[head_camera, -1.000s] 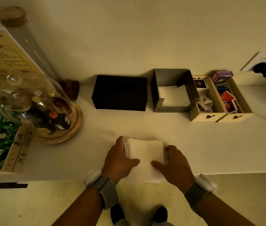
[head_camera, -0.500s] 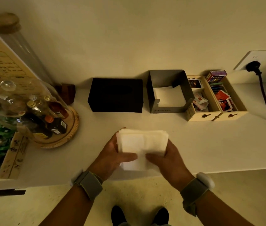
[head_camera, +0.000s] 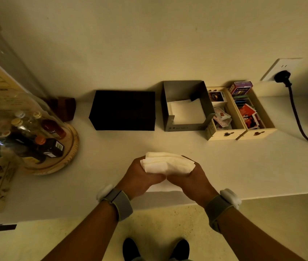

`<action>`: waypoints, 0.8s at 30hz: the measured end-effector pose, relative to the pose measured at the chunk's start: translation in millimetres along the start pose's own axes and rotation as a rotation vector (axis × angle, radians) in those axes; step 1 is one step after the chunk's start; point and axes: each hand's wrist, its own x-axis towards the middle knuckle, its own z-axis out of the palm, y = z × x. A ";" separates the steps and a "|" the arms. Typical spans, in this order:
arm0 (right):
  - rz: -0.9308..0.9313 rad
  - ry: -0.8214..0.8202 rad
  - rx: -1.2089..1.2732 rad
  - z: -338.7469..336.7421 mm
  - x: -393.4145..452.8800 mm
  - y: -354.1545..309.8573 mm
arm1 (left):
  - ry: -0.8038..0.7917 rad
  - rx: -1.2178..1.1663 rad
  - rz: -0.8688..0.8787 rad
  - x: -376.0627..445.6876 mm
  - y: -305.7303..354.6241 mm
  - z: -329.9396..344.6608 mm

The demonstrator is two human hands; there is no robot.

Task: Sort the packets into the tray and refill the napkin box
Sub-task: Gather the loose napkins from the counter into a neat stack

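Observation:
A thick stack of white napkins [head_camera: 166, 162] is held above the counter's front edge, gripped from below on both sides. My left hand [head_camera: 140, 178] clasps its left end and my right hand [head_camera: 190, 178] its right end, knuckles touching in the middle. A few white napkins [head_camera: 165, 187] still lie on the counter under my hands. Behind, against the wall, the grey napkin box [head_camera: 186, 127] stands open with a low layer of napkins inside. To its right the wooden tray [head_camera: 241, 133] holds sorted packets in two compartments.
A black box [head_camera: 123, 111] sits left of the napkin box. A glass dome over small bottles [head_camera: 28, 132] on a wooden base fills the left. A black plug and cable [head_camera: 296, 110] hang from the wall socket at right. The counter edge runs just below my wrists.
Both hands lifted the napkin stack off the counter and turned it from lying flat to being held up edge-on, bunched between them. The view moved slightly closer.

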 end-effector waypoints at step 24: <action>0.094 -0.031 0.178 -52.2 -9.7 -19.1 | 0.105 -0.176 0.127 -12.2 36.9 5.1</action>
